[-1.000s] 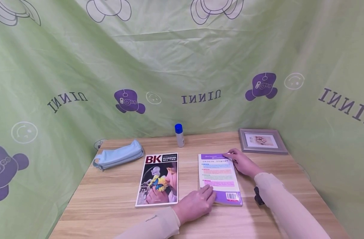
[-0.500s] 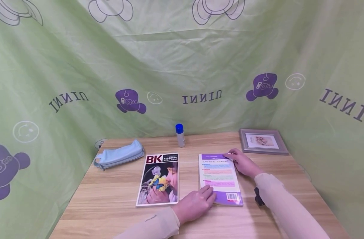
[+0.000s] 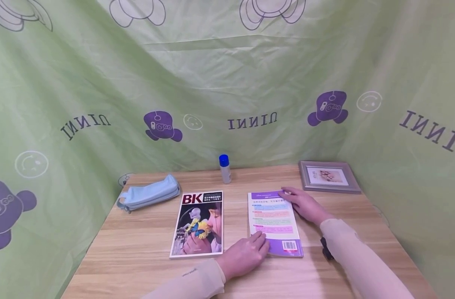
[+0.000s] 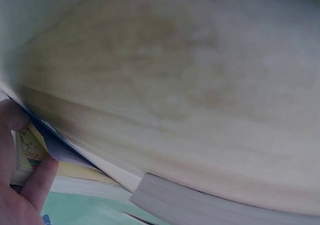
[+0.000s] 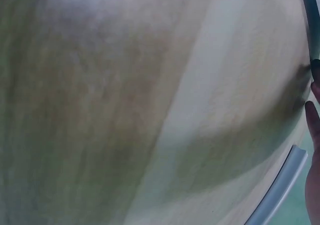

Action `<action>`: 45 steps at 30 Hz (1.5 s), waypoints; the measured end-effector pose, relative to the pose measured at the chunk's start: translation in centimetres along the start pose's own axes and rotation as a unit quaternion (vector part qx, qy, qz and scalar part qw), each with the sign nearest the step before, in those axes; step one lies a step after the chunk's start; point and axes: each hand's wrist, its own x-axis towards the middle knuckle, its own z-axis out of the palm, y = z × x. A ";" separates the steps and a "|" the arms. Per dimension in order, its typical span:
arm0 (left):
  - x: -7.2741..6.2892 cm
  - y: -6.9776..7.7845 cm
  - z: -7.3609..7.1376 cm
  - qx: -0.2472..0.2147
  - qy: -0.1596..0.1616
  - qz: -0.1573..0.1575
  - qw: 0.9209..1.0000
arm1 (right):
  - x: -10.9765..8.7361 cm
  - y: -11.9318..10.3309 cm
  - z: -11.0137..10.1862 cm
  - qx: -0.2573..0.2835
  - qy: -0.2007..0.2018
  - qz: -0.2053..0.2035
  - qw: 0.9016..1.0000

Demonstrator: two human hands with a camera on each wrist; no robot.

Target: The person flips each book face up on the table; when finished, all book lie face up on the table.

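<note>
A purple-and-white book (image 3: 274, 224) lies on the table right of centre, text and a barcode facing up. At its lower left corner, my left hand (image 3: 244, 255) has its fingers over the cover. In the left wrist view, a thumb and finger (image 4: 40, 182) stand on either side of the book's edge, where a purple flap and yellow page show. My right hand (image 3: 306, 205) rests at the upper right corner, fingers stretched out over the edge; part of it is hidden behind itself. A BK magazine (image 3: 197, 224) lies left of the book.
A light blue pencil case (image 3: 150, 193) lies at the back left. A blue-capped glue stick (image 3: 225, 169) stands near the back edge. The grey picture frame (image 3: 305, 180) lies flat at the back right. Green printed cloth (image 3: 212, 83) hangs behind the table.
The right hand's fingers have flattened and straightened over the book's upper right corner. The left hand and the book have hardly moved.
</note>
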 end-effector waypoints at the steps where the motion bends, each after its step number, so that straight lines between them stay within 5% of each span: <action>1: 0.0 0.0 0.0 -0.001 0.001 -0.001 1.000 | 0.0 0.0 0.0 0.000 -0.002 -0.004 1.000; 25: -0.3 -0.3 0.1 -0.004 0.027 -0.019 0.999 | -0.6 0.0 -0.3 -0.010 -0.017 -0.016 1.000; 45: -0.7 -0.3 -0.4 0.026 0.000 -0.031 0.999 | -0.8 -0.2 -0.3 0.001 -0.023 0.004 1.000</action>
